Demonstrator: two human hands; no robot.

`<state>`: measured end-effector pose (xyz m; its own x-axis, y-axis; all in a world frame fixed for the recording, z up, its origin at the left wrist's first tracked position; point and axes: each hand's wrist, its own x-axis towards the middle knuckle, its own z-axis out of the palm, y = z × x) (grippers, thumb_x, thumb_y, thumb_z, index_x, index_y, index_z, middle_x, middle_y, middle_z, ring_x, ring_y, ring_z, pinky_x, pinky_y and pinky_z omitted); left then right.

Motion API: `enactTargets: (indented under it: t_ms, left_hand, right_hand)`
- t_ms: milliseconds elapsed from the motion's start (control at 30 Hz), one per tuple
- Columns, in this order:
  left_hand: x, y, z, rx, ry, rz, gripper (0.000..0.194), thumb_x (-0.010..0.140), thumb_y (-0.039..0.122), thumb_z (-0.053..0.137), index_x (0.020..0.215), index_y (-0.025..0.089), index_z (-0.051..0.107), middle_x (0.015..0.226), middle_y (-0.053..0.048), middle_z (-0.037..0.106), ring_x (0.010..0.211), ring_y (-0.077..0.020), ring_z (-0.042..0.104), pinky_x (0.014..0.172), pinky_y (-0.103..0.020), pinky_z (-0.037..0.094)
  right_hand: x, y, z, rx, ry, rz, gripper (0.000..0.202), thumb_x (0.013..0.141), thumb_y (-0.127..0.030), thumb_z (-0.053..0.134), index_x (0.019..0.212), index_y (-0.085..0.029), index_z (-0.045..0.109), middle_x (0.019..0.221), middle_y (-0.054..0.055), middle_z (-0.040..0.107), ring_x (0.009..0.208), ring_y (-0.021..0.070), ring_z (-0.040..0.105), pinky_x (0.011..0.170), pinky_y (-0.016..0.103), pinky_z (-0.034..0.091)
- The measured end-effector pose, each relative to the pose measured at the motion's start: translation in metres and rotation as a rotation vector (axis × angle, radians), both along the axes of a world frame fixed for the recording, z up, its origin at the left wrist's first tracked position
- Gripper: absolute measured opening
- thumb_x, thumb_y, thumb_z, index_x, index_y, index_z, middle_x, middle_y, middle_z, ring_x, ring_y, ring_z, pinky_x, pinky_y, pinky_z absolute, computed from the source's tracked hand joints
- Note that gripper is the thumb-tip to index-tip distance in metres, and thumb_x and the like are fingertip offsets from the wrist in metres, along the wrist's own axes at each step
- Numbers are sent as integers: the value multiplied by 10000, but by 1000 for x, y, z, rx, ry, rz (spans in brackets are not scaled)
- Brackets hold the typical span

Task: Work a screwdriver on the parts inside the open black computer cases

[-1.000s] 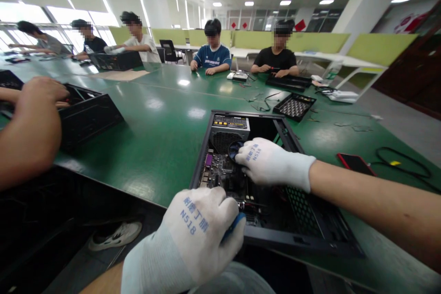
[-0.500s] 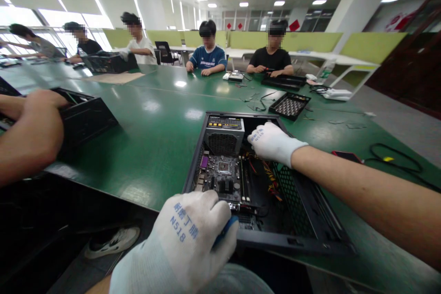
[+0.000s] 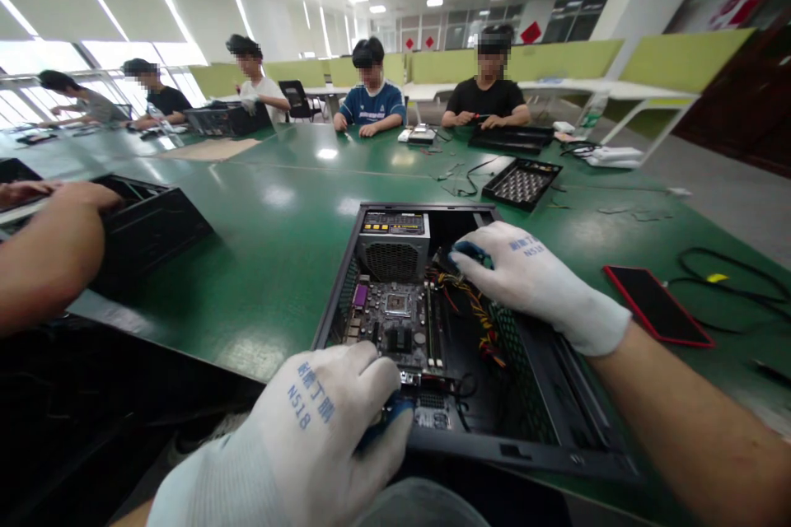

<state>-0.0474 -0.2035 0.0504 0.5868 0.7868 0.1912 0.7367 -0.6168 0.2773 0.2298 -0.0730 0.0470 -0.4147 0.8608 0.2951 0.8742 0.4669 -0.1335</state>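
Observation:
An opened black computer case [image 3: 461, 443] lies in front of me with its inside facing up. In it sit a power supply [image 3: 394, 255] with a round-holed grille and a motherboard [image 3: 395, 309] with a purple port. My gloved left hand [image 3: 330, 420] is closed around the near left edge of the case; its fingertips are partly hidden. My gloved right hand [image 3: 503, 263] reaches in over the right side, beside the power supply. Its thumb and fingers close on the end of a power supply cable [image 3: 440, 257]. Coloured wires [image 3: 488, 338] hang below that hand.
A red-edged phone [image 3: 658, 305] and a black cord [image 3: 729, 259] lie to the right. Beyond the case is a black tray [image 3: 522, 181]. A co-worker's arm [image 3: 55, 243] and another case [image 3: 164, 218] are at the left. Several people sit around the green table [image 3: 265, 263].
My right hand has turned from a closed fist, knuckles up, to show its thumb and blue palm side, staying near the power supply. My left hand stays on the case edge. The view has shifted slightly.

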Motion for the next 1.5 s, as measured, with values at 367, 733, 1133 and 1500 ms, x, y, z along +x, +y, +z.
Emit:
enactTargets:
  t_ms: [367, 733, 1133, 1500]
  left_hand:
    - [52, 123, -5, -149, 584, -89, 347, 959, 252, 574, 1278, 117, 600, 1257, -184, 708, 1149, -323, 712, 996, -428, 571]
    - [82, 182, -53, -335, 863, -90, 671, 739, 239, 810, 1381, 163, 628, 1353, -189, 717, 1212, -349, 718, 1019, -419, 585]
    - [81, 185, -53, -329, 894, -80, 559, 812, 259, 783, 1346, 136, 671, 1365, -194, 711, 1237, -350, 705, 1064, -416, 565]
    - [79, 189, -59, -310, 896, -74, 405, 918, 266, 699, 1301, 136, 709, 1352, -169, 732, 1247, -317, 706, 1080, -373, 549]
  right_hand:
    - [9, -3, -10, 5, 126, 63, 376, 1057, -444, 541, 1132, -153, 768, 1067, 116, 767, 1014, 260, 667, 922, 360, 452]
    - [13, -5, -17, 54, 109, 93, 394, 1076, -438, 508, 1172, -147, 756, 1115, 134, 774, 1069, 286, 662, 955, 384, 435]
    - [12, -7, -15, 61, 72, 97, 401, 1066, -452, 527, 1157, -138, 761, 1074, 133, 776, 1029, 298, 667, 901, 388, 420]
    - [11, -8, -13, 51, 42, 69, 408, 1068, -458, 514, 1151, -145, 760, 1088, 136, 775, 1025, 288, 659, 896, 384, 413]
